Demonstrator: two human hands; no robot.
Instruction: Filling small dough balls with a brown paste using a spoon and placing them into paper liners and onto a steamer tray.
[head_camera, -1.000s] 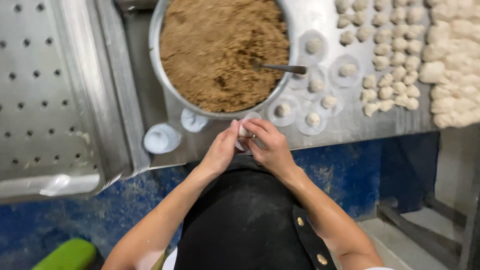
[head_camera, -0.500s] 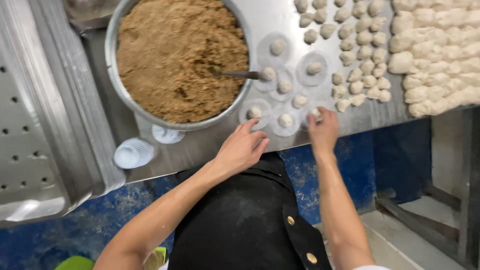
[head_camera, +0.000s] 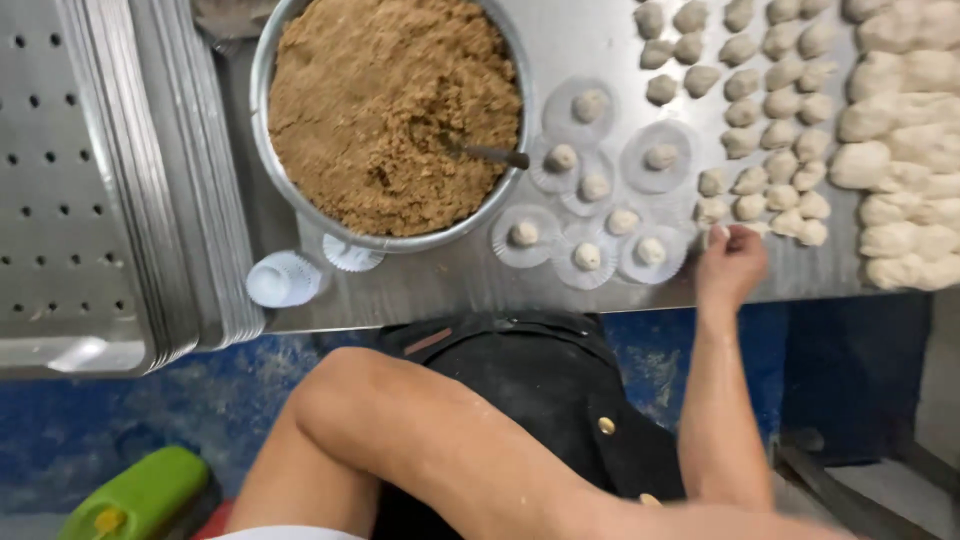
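My right hand (head_camera: 732, 264) reaches over the front edge of the steel table (head_camera: 450, 288), its fingertips curled onto a small dough piece (head_camera: 719, 232) at the near end of several rows of small dough pieces (head_camera: 770, 130). Left of the hand lie several white paper cups, each holding a dough ball (head_camera: 587, 257). My left hand is out of view; only the bent left arm (head_camera: 430, 440) crosses the foreground above my black apron (head_camera: 540, 375).
A large metal bowl (head_camera: 262, 130) of brown crumbly filling (head_camera: 390, 110) holds a spoon (head_camera: 495, 155). Big dough lumps (head_camera: 900, 150) lie at the right. Stacked perforated trays (head_camera: 90, 180) stand at the left, a stack of paper cups (head_camera: 283, 278) beside them, and a green bottle (head_camera: 140, 495) on the floor.
My hands parted from in front of my body. The right hand went to the paper cups, then right to the dough pieces. The left hand dropped out of view.
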